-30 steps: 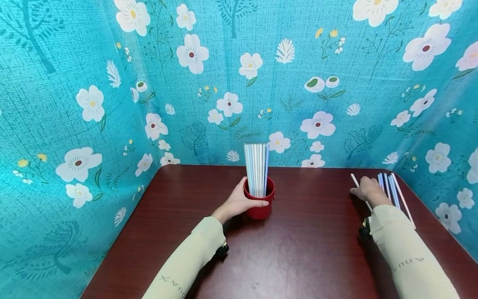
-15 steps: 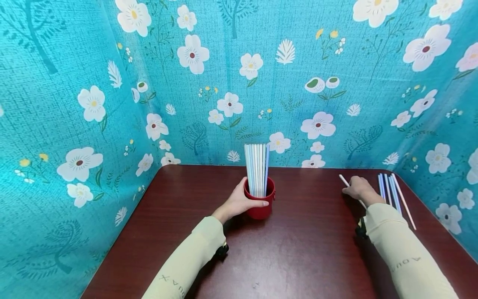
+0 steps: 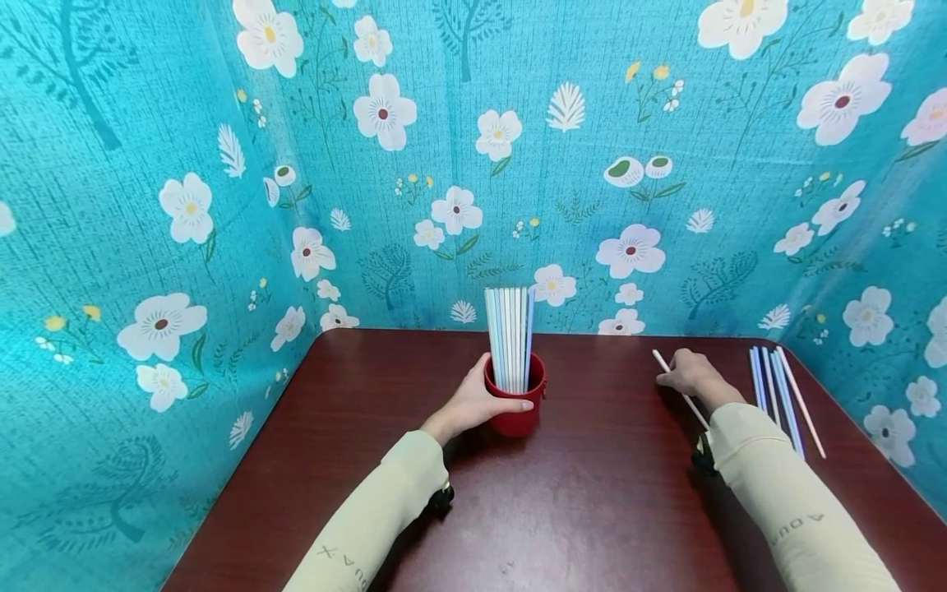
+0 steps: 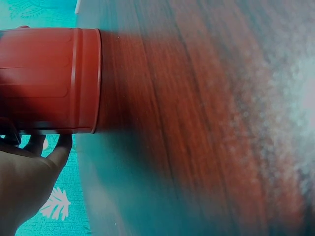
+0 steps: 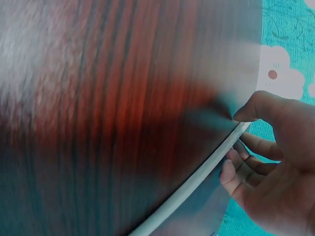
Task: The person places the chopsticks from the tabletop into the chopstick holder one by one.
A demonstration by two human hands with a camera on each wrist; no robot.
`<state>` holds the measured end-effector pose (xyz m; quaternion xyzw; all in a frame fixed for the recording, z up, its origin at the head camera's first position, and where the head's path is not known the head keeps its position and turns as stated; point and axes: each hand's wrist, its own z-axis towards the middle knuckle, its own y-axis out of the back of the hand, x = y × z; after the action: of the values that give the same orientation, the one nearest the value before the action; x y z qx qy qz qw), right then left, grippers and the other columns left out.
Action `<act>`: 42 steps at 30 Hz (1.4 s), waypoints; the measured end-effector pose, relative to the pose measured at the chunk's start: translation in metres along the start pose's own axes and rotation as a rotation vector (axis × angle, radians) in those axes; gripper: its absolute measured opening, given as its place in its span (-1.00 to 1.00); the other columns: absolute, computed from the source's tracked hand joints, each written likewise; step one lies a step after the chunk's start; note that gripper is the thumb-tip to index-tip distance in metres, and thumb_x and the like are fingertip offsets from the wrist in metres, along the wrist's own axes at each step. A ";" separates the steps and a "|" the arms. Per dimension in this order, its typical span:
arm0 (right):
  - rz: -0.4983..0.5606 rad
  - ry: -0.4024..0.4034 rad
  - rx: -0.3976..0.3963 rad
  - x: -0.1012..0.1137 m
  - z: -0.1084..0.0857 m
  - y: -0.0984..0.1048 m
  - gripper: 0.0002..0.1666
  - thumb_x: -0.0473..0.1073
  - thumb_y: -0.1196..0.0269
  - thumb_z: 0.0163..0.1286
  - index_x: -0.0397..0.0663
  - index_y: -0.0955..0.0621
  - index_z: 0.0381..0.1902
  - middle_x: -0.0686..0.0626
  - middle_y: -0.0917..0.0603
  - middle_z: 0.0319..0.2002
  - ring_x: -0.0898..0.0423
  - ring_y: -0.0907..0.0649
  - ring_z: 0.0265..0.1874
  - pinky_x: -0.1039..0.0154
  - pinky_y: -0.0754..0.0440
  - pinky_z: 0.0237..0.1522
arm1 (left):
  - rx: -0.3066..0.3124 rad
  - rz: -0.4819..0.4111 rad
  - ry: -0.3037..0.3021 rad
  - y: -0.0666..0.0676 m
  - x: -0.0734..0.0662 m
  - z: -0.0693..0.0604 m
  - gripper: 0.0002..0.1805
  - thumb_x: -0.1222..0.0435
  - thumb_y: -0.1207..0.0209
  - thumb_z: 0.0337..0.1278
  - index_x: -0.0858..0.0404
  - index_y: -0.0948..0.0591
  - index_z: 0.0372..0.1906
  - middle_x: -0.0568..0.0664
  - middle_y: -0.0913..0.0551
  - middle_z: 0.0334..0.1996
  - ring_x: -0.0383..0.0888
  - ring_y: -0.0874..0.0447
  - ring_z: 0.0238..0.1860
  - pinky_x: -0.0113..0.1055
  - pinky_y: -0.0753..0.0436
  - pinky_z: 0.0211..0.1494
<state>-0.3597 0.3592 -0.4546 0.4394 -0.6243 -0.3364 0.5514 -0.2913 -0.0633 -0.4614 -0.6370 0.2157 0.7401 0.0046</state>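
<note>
A red bucket-shaped cup (image 3: pixel 515 423) stands upright on the table, holding a bundle of white and pale-blue sticks (image 3: pixel 507 339). My left hand (image 3: pixel 471 401) grips its left side, thumb across the front; in the left wrist view the fingers touch the cup wall (image 4: pixel 44 81). Over to the right, my right hand (image 3: pixel 691 376) pinches a thin white stick (image 3: pixel 693 409) between thumb and fingers. The right wrist view shows this stick (image 5: pixel 189 186) slanting low along the tabletop from the fingertips. Whether it touches the wood cannot be told.
Several blue, white and pale-pink sticks (image 3: pixel 783 395) lie side by side near the right edge of the dark red-brown table (image 3: pixel 592 477). A turquoise flowered cloth (image 3: pixel 577 189) hangs behind the table and along both sides.
My right hand has moved left with the white stick, away from the loose sticks at the right. The left hand and the cup have stayed in place.
</note>
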 end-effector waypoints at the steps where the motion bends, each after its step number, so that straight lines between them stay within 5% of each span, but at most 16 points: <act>1: 0.001 0.004 0.003 0.002 0.001 -0.001 -0.66 -0.15 -0.30 0.33 -0.41 -0.56 -0.28 -0.24 -0.61 -0.39 -0.10 -0.62 -0.38 0.03 -0.63 -0.30 | 0.001 -0.002 0.002 0.000 0.000 0.000 -0.07 0.01 -0.59 -0.14 -0.16 -0.31 0.36 -0.23 -0.52 0.24 -0.13 -0.49 0.24 -0.07 -0.70 0.12; 11: 0.007 0.027 0.033 0.019 0.007 -0.007 -0.56 -0.18 -0.34 0.32 -0.55 -0.56 -0.12 -0.33 -0.64 -0.29 -0.16 -0.65 -0.29 0.00 -0.67 -0.22 | -0.002 -0.005 -0.007 -0.001 0.001 0.000 -0.08 0.02 -0.59 -0.15 -0.17 -0.32 0.35 -0.25 -0.53 0.23 -0.13 -0.50 0.23 -0.08 -0.71 0.08; 21: 0.043 0.008 0.064 0.034 0.007 -0.013 -0.69 -0.31 -0.36 0.30 -0.48 -0.49 -0.23 -0.27 -0.59 -0.39 0.02 -0.67 -0.52 0.20 -0.72 -0.48 | -0.001 -0.005 -0.007 -0.001 0.002 -0.001 -0.08 0.03 -0.59 -0.14 -0.17 -0.32 0.36 -0.25 -0.53 0.23 -0.15 -0.50 0.23 -0.09 -0.71 0.10; 42: 0.092 -0.001 0.187 0.043 0.006 -0.011 -0.78 -0.33 -0.31 0.35 -0.39 -0.48 -0.27 -0.27 -0.55 -0.35 -0.07 -0.67 -0.44 0.12 -0.77 -0.47 | -0.001 -0.019 -0.010 -0.001 0.001 0.000 -0.08 0.03 -0.59 -0.12 -0.17 -0.31 0.36 -0.24 -0.53 0.23 -0.13 -0.49 0.23 -0.08 -0.71 0.10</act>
<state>-0.3642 0.3150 -0.4490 0.4597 -0.6727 -0.2514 0.5225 -0.2916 -0.0627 -0.4630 -0.6354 0.2095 0.7431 0.0124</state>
